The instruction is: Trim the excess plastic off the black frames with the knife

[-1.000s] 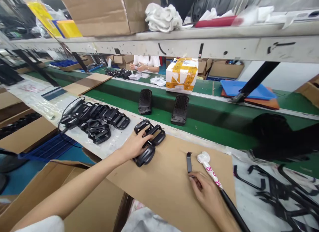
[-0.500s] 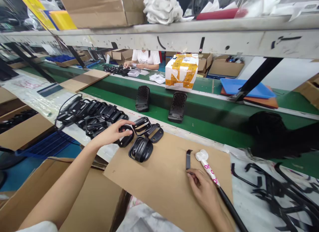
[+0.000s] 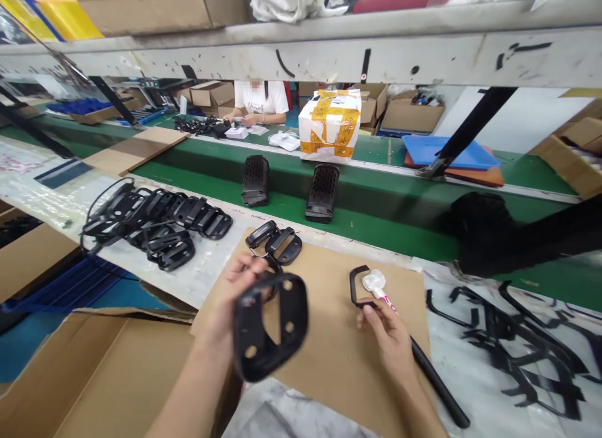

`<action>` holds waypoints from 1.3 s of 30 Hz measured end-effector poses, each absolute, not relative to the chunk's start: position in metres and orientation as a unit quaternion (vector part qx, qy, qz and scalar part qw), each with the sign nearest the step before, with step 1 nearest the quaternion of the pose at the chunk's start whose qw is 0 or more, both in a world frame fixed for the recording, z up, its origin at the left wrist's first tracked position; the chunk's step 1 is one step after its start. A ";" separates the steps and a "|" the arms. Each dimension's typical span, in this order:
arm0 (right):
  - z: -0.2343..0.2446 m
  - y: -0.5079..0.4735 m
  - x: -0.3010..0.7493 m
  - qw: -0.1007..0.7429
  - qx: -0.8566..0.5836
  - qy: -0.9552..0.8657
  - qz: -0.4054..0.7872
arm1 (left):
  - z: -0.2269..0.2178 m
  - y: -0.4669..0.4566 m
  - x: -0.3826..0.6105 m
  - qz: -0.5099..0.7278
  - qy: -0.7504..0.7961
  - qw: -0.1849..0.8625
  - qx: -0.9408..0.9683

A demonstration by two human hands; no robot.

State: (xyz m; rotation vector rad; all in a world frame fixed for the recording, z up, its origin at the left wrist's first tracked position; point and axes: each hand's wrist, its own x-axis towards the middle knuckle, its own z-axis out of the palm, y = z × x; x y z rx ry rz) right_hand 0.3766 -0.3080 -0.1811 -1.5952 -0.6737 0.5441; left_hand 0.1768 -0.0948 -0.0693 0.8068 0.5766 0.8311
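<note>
My left hand [image 3: 237, 293] is closed around a black plastic frame [image 3: 270, 325] with a large opening and small holes, lifted above the cardboard sheet [image 3: 329, 350]. My right hand [image 3: 388, 337] pinches a thin black curved strip [image 3: 356, 286], raised slightly off the cardboard. Beside that hand lies a long black-handled tool with a white wrapped tip [image 3: 376, 281]. Two more black frames [image 3: 275, 242] rest at the far edge of the cardboard.
A pile of black frames [image 3: 155, 221] lies to the left on plastic film. Black strips [image 3: 512, 337] are scattered at the right. Two black grilles [image 3: 289, 184] and a taped box [image 3: 329, 124] sit on the green conveyor. An open carton [image 3: 94, 375] stands below left. A person works opposite.
My left hand picked a black frame from the cardboard's edge and lifted it toward me. My right hand raised the thin strip off the cardboard.
</note>
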 end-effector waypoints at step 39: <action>-0.113 -0.322 0.358 0.341 -0.754 -0.537 0.163 | -0.144 -0.165 0.288 0.228 0.289 0.866 0.339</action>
